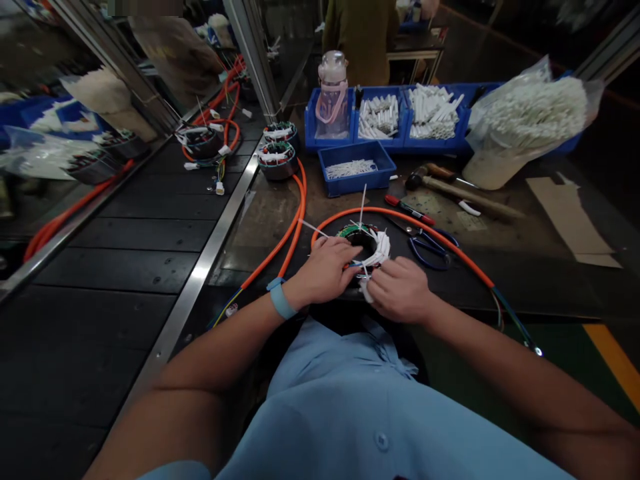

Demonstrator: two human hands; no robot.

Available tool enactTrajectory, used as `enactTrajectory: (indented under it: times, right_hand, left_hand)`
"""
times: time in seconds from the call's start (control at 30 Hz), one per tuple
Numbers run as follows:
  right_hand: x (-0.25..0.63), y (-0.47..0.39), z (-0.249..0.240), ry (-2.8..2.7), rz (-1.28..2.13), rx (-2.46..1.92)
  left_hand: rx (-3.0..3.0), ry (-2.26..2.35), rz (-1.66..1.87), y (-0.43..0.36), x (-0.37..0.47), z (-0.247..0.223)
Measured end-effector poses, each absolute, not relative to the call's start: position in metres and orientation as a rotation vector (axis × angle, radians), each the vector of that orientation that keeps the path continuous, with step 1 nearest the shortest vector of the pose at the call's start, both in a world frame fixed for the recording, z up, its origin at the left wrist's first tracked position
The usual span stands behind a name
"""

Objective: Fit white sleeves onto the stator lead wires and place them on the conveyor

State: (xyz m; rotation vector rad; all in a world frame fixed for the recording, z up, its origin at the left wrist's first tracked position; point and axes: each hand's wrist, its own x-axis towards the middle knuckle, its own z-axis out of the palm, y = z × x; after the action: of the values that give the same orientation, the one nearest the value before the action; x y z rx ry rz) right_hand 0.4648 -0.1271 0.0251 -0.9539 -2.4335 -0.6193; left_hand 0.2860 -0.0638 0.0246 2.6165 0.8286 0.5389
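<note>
A motor stator [383,247], a ring with white sleeving, green windings and an orange cable [467,260], lies on the bench in front of me. My left hand [327,270] grips its left side, fingertips over the inner opening and thumb at the front. My right hand [400,290] is closed at the stator's front right, pinching a white cable tie [365,270]. A small white piece, its kind unclear, shows under those fingers. Two more cable ties stick out of the ring, one upright [363,203] and one [314,229] pointing left.
Blue-handled scissors [430,250], a red marker [407,209] and a hammer [465,193] lie right of the stator. Behind stand a blue tray [357,183] of cable ties, bins of white sleeves [434,112] and a bottle [333,100]. More stators [277,160] sit left, beside a slatted conveyor [135,233].
</note>
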Motion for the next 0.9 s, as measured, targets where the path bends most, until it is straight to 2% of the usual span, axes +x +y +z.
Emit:
enactTrajectory:
  times: [0.1,0.2,0.27,0.37,0.43,0.57,0.7,0.8,0.9]
  right_hand:
    - [0.467,-0.113,0.031,-2.395,-0.713,-0.865]
    - [0.474,-0.091,0.036,-2.279,-0.686,-1.075]
    - [0.481,-0.083,0.039,-2.29,-0.447,-1.143]
    - [0.487,-0.088,0.04,-2.356,0.099,-1.119]
    - [0.486,-0.094,0.04,-2.393,0.235,-1.185]
    - [0.473,-0.102,0.035,-2.543,-0.183,-1.299]
    - [0.469,-0.112,0.026,-2.583,-0.61,-0.974]
    - [0.468,-0.12,0.024,-2.543,-0.699,-0.904]
    - [0.463,-0.113,0.027,-2.511,-0.672,-1.15]
  left_hand:
    - [2.7,0.825,0.38,-0.063,0.286,0.029]
    - [2.763,0.8,0.326,-0.062,0.286,0.03]
    - [2.785,0.808,0.322,-0.062,0.285,0.03]
    - [2.784,0.814,0.317,-0.062,0.285,0.03]
    - [2.792,0.801,0.301,-0.062,0.286,0.031]
    - [2.836,0.818,0.298,-0.063,0.287,0.03]
    - [2.887,0.86,0.32,-0.066,0.288,0.028]
    - [2.892,0.896,0.355,-0.069,0.289,0.024]
    - [2.895,0.894,0.414,-0.068,0.289,0.019]
